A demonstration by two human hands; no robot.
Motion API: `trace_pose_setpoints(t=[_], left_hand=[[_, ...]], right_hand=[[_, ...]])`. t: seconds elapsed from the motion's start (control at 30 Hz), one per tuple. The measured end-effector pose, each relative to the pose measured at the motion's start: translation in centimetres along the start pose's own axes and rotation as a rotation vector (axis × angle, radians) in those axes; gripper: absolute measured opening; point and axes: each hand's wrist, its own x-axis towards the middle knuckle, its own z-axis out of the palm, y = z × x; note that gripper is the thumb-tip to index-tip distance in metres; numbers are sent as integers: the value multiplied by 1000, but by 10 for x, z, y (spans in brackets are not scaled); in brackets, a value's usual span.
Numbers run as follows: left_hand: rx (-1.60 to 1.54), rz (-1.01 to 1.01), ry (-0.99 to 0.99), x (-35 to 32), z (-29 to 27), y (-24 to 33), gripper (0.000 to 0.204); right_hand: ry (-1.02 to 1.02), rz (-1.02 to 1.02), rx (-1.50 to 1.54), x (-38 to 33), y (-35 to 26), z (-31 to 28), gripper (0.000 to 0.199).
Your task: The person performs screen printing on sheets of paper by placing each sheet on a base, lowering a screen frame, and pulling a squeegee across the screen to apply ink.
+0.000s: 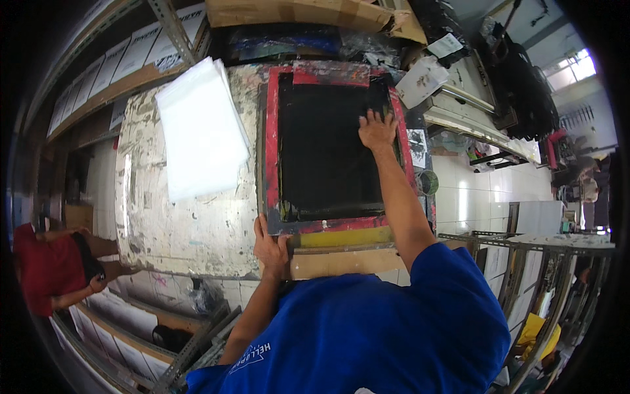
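A screen-printing frame point(273, 151) with red, paint-stained sides lies on the worktable before me, its mesh panel point(328, 151) dark black. My right hand point(378, 130) rests on the upper right part of the panel, fingers spread and nothing held. At the frame's lower left corner is my left hand point(270, 249), its fingers stretched along the outer edge and its thumb apart. Whether it presses on the corner cannot be made out. Left of the frame, a stack of white sheets point(203, 131) lies slightly askew on the table.
The worktable point(190, 233) has a paint-spotted, worn top. A cardboard strip point(341, 264) runs along its near edge. Shelves with white boxes point(125, 62) stand at the far left. Another person in a red shirt point(39, 269) is at the left; metal racks point(525, 244) stand at the right.
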Motion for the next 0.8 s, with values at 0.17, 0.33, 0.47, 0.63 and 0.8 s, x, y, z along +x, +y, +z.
trace_pose_setpoints(t=[0.17, 0.33, 0.47, 0.63, 0.8], left_hand=[[-22, 42, 30, -2, -1, -7, 87], [-4, 73, 8, -1, 1, -3, 82], [-9, 6, 28, -6, -4, -6, 87], [-17, -16, 84, -5, -2, -3, 85], [-17, 3, 74, -1, 2, 5, 84]], right_hand=[[-122, 31, 24, -8, -84, -24, 64], [-72, -380, 150, -14, -154, -14, 60], [-6, -303, -35, -9, -96, -18, 52], [-44, -33, 8, -21, -45, -20, 58], [52, -461, 142, -103, -149, -11, 56]])
